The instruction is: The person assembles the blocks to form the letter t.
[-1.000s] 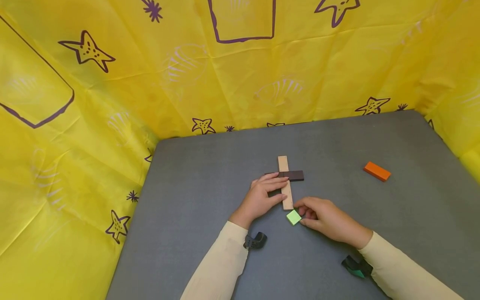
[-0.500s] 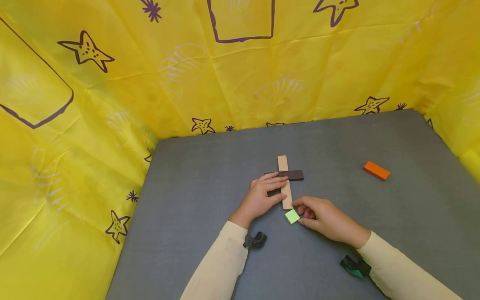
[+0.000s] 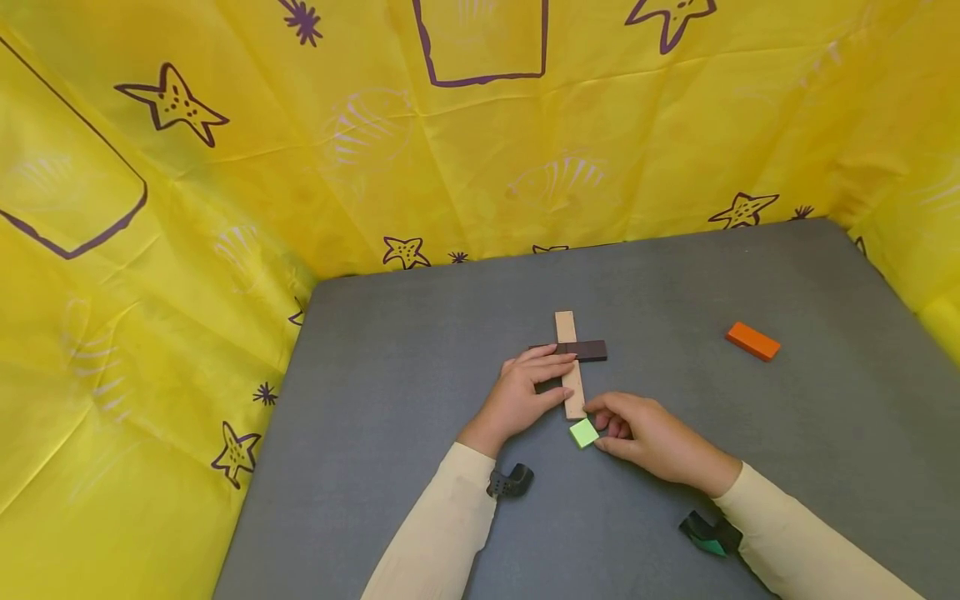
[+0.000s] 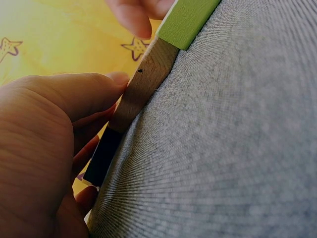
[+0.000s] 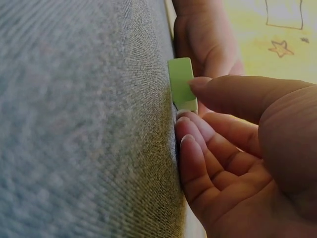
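Note:
Pale wooden blocks [image 3: 573,396] and a dark brown block [image 3: 592,351] form a cross shape flat on the grey table. My left hand [image 3: 517,402] rests on it from the left, fairly straight fingers across the dark part and thumb at the pale lower block's side. At that block's near end lies a small lime-green block [image 3: 583,433], turned like a diamond. My right hand [image 3: 641,433] holds it from the right with curled fingers; the index fingertip is at the pale block's corner. In the right wrist view the thumb [image 5: 200,85] touches the green block.
An orange block [image 3: 753,342] lies apart on the right side of the grey table [image 3: 390,400]. A yellow cloth [image 3: 480,167] with starfish drawings hangs behind and along both sides. Each wrist wears a dark camera mount.
The green block and my right hand have shifted very slightly left, toward the pale block's end. My left hand and the cross-shaped blocks have stayed in place.

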Available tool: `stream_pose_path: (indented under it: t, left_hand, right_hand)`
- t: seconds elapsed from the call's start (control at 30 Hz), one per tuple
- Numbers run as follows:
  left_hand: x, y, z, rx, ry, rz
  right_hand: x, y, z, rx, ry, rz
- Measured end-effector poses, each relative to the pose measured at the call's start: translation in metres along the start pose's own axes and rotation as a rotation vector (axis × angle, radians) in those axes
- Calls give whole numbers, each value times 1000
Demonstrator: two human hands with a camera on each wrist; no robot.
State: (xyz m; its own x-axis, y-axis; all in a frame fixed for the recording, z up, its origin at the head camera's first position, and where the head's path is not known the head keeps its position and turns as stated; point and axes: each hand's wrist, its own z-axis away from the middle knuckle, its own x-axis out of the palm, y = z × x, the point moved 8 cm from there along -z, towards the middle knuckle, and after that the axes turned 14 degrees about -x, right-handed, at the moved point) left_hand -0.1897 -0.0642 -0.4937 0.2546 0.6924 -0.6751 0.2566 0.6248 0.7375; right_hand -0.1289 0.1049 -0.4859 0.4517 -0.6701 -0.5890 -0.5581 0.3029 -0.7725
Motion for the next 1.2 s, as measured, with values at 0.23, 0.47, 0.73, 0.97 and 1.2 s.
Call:
stream_pose_path:
  t: [0.23, 0.47, 0.73, 0.97, 1.2]
  left_hand:
    - [1, 0, 1, 5, 4, 3]
    - [0, 0, 1, -2, 5, 7]
    - [1, 0, 1, -19, -3, 3]
    - [1, -1, 0, -36, -12, 7]
    - [0, 0, 1, -36, -19, 14]
  right_hand:
    - [-4, 1, 3, -22, 27, -54]
    - [-21, 2, 7, -29, 135, -90]
    - [-40, 6, 13, -23, 213, -111]
    - [-58, 12, 22, -4, 277, -125]
    - [-72, 18, 30, 18, 318, -212]
